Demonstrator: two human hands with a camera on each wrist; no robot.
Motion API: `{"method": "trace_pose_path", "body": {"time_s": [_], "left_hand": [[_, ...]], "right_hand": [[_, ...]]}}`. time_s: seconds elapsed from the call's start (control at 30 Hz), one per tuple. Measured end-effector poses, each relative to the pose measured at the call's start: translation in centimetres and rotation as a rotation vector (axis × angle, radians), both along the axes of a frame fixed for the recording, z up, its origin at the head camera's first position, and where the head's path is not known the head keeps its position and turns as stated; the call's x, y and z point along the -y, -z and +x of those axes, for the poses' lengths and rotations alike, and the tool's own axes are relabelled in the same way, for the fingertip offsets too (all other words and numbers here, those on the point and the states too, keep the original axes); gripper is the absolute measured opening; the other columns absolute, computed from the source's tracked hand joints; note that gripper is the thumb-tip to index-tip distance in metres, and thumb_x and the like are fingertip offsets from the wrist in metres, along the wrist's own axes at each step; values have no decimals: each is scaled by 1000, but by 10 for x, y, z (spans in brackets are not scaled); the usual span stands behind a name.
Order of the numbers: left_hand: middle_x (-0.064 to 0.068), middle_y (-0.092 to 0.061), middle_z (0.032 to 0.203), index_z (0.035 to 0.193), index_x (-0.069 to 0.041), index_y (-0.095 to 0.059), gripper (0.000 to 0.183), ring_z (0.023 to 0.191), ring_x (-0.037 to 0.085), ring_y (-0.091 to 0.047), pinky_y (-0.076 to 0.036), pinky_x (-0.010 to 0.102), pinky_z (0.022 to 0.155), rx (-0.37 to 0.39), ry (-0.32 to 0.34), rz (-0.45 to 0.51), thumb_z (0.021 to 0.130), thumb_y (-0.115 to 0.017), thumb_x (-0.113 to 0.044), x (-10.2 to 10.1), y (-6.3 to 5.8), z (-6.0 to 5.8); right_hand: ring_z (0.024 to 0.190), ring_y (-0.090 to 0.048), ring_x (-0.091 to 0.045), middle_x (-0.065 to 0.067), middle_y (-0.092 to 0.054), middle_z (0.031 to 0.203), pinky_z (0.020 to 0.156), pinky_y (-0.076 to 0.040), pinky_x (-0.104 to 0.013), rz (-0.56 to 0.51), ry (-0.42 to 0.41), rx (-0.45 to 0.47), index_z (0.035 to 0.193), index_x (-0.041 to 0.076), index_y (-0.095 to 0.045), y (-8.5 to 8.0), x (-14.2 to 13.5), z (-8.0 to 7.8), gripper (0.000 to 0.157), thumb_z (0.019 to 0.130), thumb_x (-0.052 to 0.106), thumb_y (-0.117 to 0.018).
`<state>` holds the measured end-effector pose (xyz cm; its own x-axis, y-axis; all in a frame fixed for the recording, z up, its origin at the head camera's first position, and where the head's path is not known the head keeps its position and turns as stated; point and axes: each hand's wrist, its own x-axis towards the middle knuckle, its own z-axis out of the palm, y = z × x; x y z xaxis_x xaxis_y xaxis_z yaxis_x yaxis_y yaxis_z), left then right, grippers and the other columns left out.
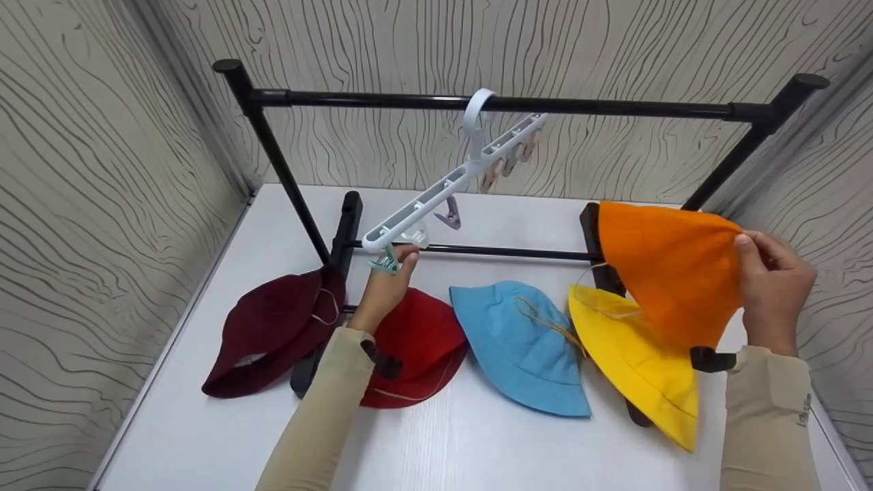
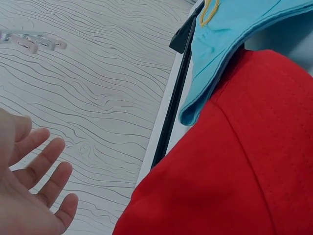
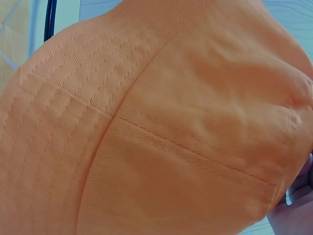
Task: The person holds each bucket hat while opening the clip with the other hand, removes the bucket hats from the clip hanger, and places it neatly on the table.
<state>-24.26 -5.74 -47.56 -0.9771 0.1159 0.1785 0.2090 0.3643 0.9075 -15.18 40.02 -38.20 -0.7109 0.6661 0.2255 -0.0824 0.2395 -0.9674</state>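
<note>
My right hand (image 1: 777, 286) pinches the crown of an orange bucket hat (image 1: 672, 266) between thumb and fingers, holding it up over the yellow hat (image 1: 641, 368). In the right wrist view the orange hat's brim and crown fill most of the picture. My left hand (image 1: 385, 293) is raised close to a teal clip (image 1: 385, 260) at the near end of a white clip hanger (image 1: 436, 191). Its fingers (image 2: 51, 181) look loosely spread in the left wrist view; whether it touches the clip is unclear. Beneath that hand lies a red hat (image 1: 430, 341).
The hanger hooks over a black rack's top bar (image 1: 382, 101). A purple clip (image 1: 450, 213), a clear clip (image 1: 416, 234) and several farther clips hang from it. A maroon hat (image 1: 273, 327) and a blue hat (image 1: 522, 348) lie on the white table (image 1: 491, 450).
</note>
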Motion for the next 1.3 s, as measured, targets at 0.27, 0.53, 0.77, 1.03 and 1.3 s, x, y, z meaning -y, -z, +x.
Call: {"method": "trace_pose_path", "body": {"time_s": [0.27, 0.53, 0.77, 1.03, 1.3], "left_hand": [[9, -57, 120, 120, -6, -55, 30, 114, 21, -51, -40, 38, 96, 23, 14, 5, 95, -47, -21, 0, 7, 1], [12, -57, 120, 119, -3, -55, 31, 116, 23, -50, -38, 40, 98, 48, 25, 22, 95, -46, -21, -1, 15, 4], [10, -58, 120, 118, -5, -56, 31, 115, 21, -51, -38, 39, 97, 70, 14, 35, 95, -47, -22, -1, 21, 6], [12, -60, 115, 116, -1, -57, 28, 110, 20, -52, -39, 37, 95, 60, -15, 47, 93, -50, -15, 1, 26, 7], [15, -61, 103, 108, 1, -60, 25, 101, 24, -54, -42, 40, 90, 48, -38, 12, 85, -50, -1, 4, 26, 8]], "right_hand": [[79, -47, -12, 0, -60, 89, 67, -43, -10, -147, 59, -102, 101, 5, -69, 9, -12, 3, 32, 75, 22, -72], [81, -46, -11, 1, -58, 87, 77, -40, -17, -217, 126, -139, 99, 5, -70, 21, -22, 3, 30, 75, 23, -71], [82, -47, -11, 0, -58, 89, 75, -42, -15, -305, 150, -152, 99, 5, -69, 29, -25, 6, 31, 74, 22, -73], [83, -49, -11, 0, -58, 90, 78, -43, -17, -402, 244, -160, 96, 7, -70, 40, -32, 5, 25, 76, 22, -72], [88, -52, -12, -2, -59, 97, 89, -40, -21, -524, 281, -244, 96, 5, -69, 50, -36, 6, 22, 78, 19, -70]]}}
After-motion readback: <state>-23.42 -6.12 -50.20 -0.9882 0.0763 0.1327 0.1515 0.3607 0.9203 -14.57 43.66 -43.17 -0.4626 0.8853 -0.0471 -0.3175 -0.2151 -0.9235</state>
